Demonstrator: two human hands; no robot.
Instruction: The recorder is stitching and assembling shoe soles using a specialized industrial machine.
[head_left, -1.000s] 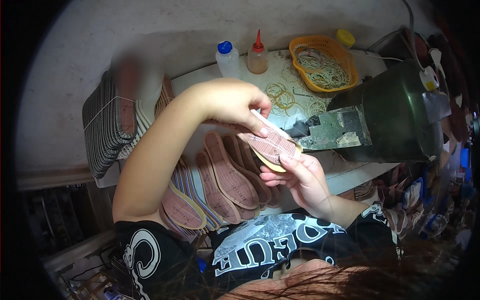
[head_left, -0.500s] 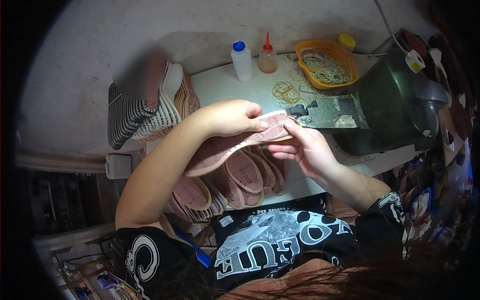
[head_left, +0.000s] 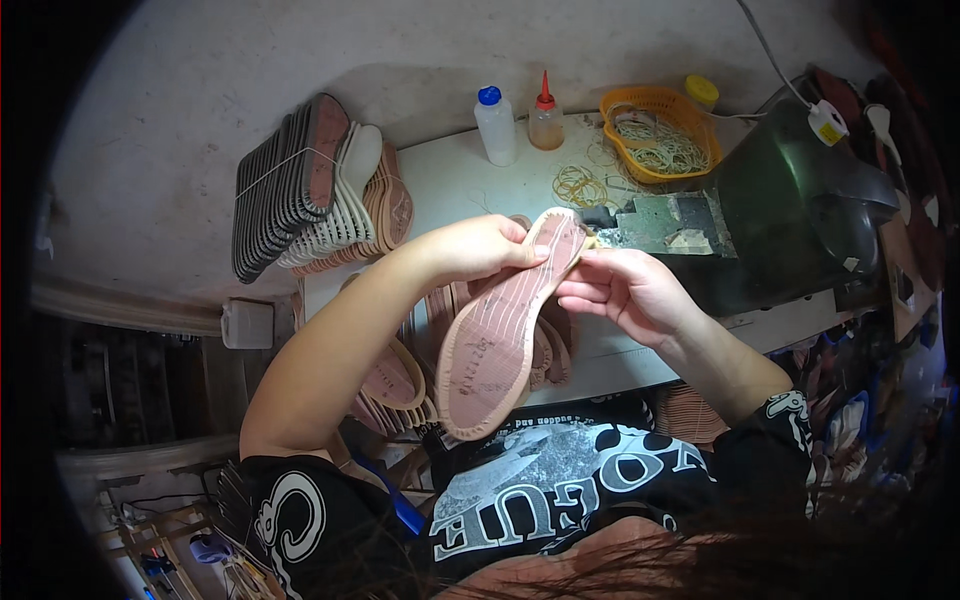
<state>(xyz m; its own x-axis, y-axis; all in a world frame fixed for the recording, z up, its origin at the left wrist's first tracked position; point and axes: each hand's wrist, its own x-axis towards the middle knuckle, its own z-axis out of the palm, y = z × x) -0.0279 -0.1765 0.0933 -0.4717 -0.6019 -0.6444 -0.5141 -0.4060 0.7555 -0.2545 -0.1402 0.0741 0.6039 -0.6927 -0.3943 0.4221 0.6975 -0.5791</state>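
Note:
A pinkish-brown shoe insole (head_left: pixel 493 345) with a pale rim and light lines along it hangs between my hands. Its wide end points down toward me, and its narrow end lies by the tip of the green machine's arm (head_left: pixel 665 225). Closed on its left edge near the narrow end is my left hand (head_left: pixel 490 248), thumb on the face. My right hand (head_left: pixel 635 292) pinches the narrow end's right edge, where a yellowish edge shows; its lower fingers are curled. Stacked insoles (head_left: pixel 392 380) lie behind and below the held one, partly hidden by it and by my left forearm.
A string-tied stack of soles (head_left: pixel 285 190) leans at the left on the white table (head_left: pixel 435 170). Behind are a blue-capped bottle (head_left: pixel 494 130), a red-tipped bottle (head_left: pixel 546 125), loose rubber bands (head_left: pixel 580 187) and an orange basket (head_left: pixel 618 140). The dark machine body (head_left: pixel 790 200) fills the right.
The insole has swung from slanting left to hanging steeply toward me, its lined face now turned to view. Both hands remain at its narrow end. A dark blur over the left stack is gone.

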